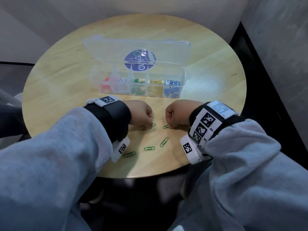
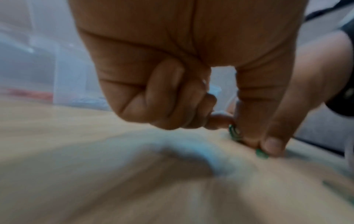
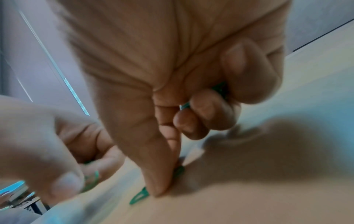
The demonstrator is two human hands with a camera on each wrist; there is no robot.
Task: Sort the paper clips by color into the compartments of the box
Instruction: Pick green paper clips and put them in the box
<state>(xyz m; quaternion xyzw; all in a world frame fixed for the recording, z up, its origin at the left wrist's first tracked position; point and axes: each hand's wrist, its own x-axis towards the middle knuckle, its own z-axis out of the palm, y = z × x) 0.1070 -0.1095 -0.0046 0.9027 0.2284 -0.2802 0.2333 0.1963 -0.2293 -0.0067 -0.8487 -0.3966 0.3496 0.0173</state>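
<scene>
— Five green clips are left on the worktop [image 1: 208, 52]: one under each hand, plus three loose ones nearer the person, the middle one [image 1: 149, 148] lying between the wrists.

— What have the hands got?

— The left hand [image 1: 140, 112] has thumb and forefinger curled down on a green clip [image 2: 234, 133] that lies against the wood. The right hand [image 1: 177, 113] pins another green clip [image 3: 138, 196] under its thumb tip, and the right wrist view shows one more green clip [image 3: 220, 89] tucked in its curled fingers [image 3: 208, 109].

— And the box?

— The clear box [image 1: 182, 75] sits open just beyond the hands, lid back. Red, white, green, yellow and blue each have a compartment; green is the middle one [image 1: 138, 90].

— So how should the pick go?

— I'd say tip each clip up by an end so a fingertip gets underneath, rather than squeezing it flat on the wood, where it would slide. Then carry both to the middle compartment and drop them low, well inside the dividers, so nothing bounces into white or yellow.
</scene>
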